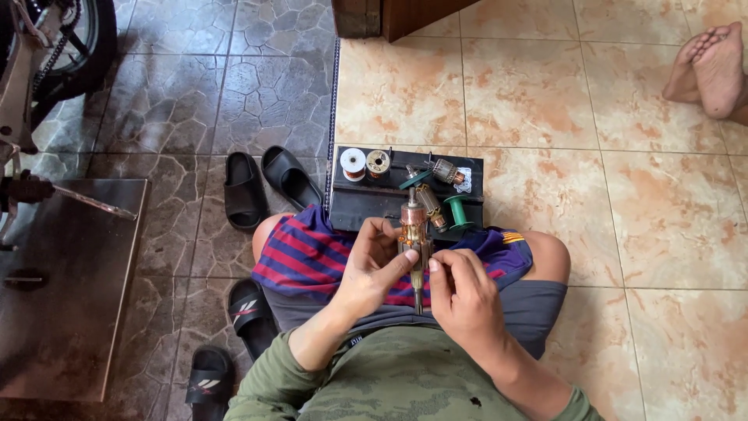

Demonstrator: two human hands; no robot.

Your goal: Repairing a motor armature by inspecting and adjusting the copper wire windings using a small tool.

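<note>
I hold a motor armature [414,234] with copper windings and a steel shaft upright over my lap. My left hand [372,265] grips its body from the left, thumb on the windings. Fingertips of my right hand [461,290] pinch at the lower part of the armature, beside the shaft. Just beyond my knees lies a black tray [366,204] on the floor. It carries a white wire spool [353,163], a copper wire spool [379,162], a green spool [457,209] and another armature [446,171].
Black slippers [244,189] lie on the dark stone floor at left, more near my left side [251,310]. A metal plate [64,288] and a motorbike wheel [66,47] are far left. Another person's bare feet [707,66] rest on the tan tiles, upper right.
</note>
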